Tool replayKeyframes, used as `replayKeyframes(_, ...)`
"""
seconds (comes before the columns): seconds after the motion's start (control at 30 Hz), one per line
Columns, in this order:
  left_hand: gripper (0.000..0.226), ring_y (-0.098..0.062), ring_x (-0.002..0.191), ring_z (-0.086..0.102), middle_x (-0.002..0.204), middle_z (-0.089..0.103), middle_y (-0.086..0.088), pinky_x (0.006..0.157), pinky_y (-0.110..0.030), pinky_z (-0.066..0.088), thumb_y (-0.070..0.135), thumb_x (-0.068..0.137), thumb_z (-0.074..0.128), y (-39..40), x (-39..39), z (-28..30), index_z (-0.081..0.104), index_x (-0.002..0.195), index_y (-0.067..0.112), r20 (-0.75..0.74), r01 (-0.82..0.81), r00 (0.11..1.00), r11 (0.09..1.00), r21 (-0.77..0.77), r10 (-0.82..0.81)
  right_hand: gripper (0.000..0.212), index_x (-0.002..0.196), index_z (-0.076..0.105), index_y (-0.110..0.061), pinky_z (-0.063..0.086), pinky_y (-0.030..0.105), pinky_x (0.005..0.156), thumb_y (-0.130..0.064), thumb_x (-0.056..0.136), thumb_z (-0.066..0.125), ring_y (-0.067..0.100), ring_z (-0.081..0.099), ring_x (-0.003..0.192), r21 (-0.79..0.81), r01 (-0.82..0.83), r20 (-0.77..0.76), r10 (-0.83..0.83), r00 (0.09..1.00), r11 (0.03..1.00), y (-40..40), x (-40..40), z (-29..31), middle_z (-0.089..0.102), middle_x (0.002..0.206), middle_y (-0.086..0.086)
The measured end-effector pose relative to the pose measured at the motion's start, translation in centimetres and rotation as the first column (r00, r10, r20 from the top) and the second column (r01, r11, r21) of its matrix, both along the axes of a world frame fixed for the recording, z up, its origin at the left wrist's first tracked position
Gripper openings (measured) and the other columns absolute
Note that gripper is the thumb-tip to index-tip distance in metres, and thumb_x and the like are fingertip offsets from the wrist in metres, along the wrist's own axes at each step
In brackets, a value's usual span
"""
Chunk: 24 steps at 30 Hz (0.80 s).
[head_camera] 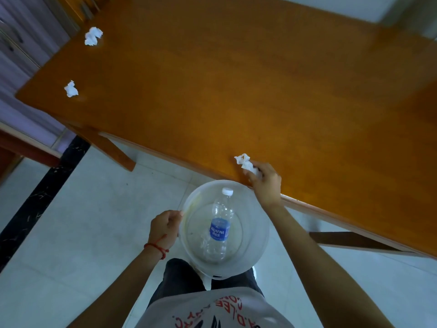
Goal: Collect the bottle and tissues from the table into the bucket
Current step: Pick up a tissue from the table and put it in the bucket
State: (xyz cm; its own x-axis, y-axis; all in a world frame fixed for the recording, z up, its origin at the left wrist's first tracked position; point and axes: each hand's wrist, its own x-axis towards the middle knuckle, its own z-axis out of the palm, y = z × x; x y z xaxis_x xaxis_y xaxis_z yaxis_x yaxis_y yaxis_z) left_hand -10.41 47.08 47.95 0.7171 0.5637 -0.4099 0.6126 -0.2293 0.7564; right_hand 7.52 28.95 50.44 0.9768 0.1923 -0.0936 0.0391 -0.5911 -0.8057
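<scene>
A clear plastic bottle [220,226] with a blue label and white cap lies inside the translucent white bucket [260,240]. My left hand [165,227] grips the bucket's left rim, holding it just below the table's near edge. My right hand [266,183] rests on the wooden table [236,91] near its front edge, fingers closed on a crumpled white tissue [244,162]. Two more crumpled tissues lie far left on the table: one [71,89] near the left corner, another [93,36] further back.
Pale tiled floor [82,209] with a black strip [40,197] lies under me. The table's legs [111,150] angle down at left and right. A purple curtain [21,43] hangs beyond the table's left end.
</scene>
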Motion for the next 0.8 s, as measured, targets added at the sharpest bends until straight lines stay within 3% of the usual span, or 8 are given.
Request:
replayKeyframes(0.17,0.035,-0.02,0.051,0.052,0.05,0.053,-0.007,0.058,-0.022,0.042,0.021,0.09,0.051,-0.5,-0.7,-0.1,0.062,0.065,-0.001,0.021,-0.044,0.999,0.998,-0.04,0.045,0.029,0.106,0.066,-0.009,0.034,0.007,0.067,-0.014,0.079,0.069,0.012,0.053,0.085,0.005,-0.195,-0.061,0.195,0.979,0.981,-0.9,-5.3,0.1,0.068,0.105,0.01)
replayKeyframes(0.27,0.035,-0.02,0.052,0.053,0.051,0.054,-0.008,0.057,-0.022,0.044,0.015,0.09,0.051,-0.6,-1.4,-0.1,0.058,0.056,0.013,0.031,-0.083,0.996,0.995,-0.047,0.085,0.027,0.105,0.067,-0.012,0.045,0.021,0.075,-0.017,0.078,0.07,0.015,0.057,0.087,0.001,-0.319,-0.111,0.317,0.942,0.948,-1.4,-7.6,-0.5,0.069,0.105,0.01)
replayKeyframes(0.37,0.033,-0.025,0.056,0.055,0.055,0.058,-0.012,0.063,-0.033,0.053,0.016,0.09,0.052,-0.3,-2.1,-0.1,0.06,0.058,0.014,0.026,-0.151,0.988,0.986,-0.07,0.153,0.031,0.109,0.066,-0.016,0.049,0.034,0.088,-0.023,0.079,0.069,0.021,0.059,0.098,-0.044,-0.389,-0.169,0.377,0.911,0.92,-1.5,-8.8,-1.0,0.069,0.11,0.008)
replayKeyframes(0.47,0.032,-0.029,0.061,0.055,0.061,0.059,-0.017,0.066,-0.039,0.054,0.017,0.09,0.052,0.0,-2.8,0.2,0.061,0.06,0.009,0.028,-0.221,0.974,0.971,-0.094,0.224,0.042,0.113,0.065,-0.017,0.042,0.031,0.097,-0.039,0.077,0.068,0.019,0.057,0.109,-0.104,-0.452,-0.115,0.44,0.89,0.886,-1.5,-9.0,-0.9,0.066,0.119,0.004)
replayKeyframes(0.6,0.034,-0.028,0.061,0.055,0.063,0.059,-0.018,0.067,-0.043,0.055,0.018,0.09,0.051,0.6,-4.1,0.8,0.062,0.066,-0.003,0.044,-0.284,0.956,0.955,-0.087,0.289,0.069,0.117,0.061,-0.02,0.031,0.025,0.098,-0.068,0.072,0.042,0.006,0.047,0.113,-0.14,-0.432,-0.009,0.435,0.9,0.891,-1.4,-8.6,-0.4,0.062,0.125,0.002)
replayKeyframes(0.67,0.035,-0.027,0.06,0.055,0.063,0.06,-0.018,0.07,-0.046,0.055,0.019,0.091,0.051,1.1,-4.9,1.0,0.063,0.068,-0.005,0.046,-0.321,0.945,0.944,-0.074,0.325,0.056,0.121,0.058,-0.02,0.033,0.028,0.1,-0.057,0.079,0.051,0.012,0.049,0.117,-0.144,-0.376,0.006,0.381,0.925,0.915,-1.3,-8.2,-0.3,0.06,0.128,0.003)
replayKeyframes(0.73,0.033,-0.027,0.059,0.055,0.062,0.06,-0.016,0.07,-0.046,0.056,0.019,0.091,0.052,1.6,-5.9,1.2,0.063,0.063,0.006,0.048,-0.357,0.932,0.932,-0.061,0.36,0.045,0.125,0.054,-0.019,0.037,0.032,0.1,-0.037,0.084,0.06,0.02,0.051,0.121,-0.134,-0.325,-0.006,0.327,0.945,0.936,-1.0,-7.8,-0.5,0.057,0.131,0.004)
replayKeyframes(0.8,0.032,-0.027,0.06,0.056,0.061,0.061,-0.011,0.071,-0.046,0.056,0.019,0.09,0.052,2.1,-6.9,1.4,0.061,0.06,0.015,0.043,-0.405,0.912,0.913,-0.046,0.407,0.045,0.128,0.049,-0.019,0.041,0.033,0.098,-0.033,0.086,0.059,0.021,0.052,0.119,-0.118,-0.293,-0.067,0.286,0.956,0.949,-0.4,-7.7,-0.5,0.055,0.133,0.004)
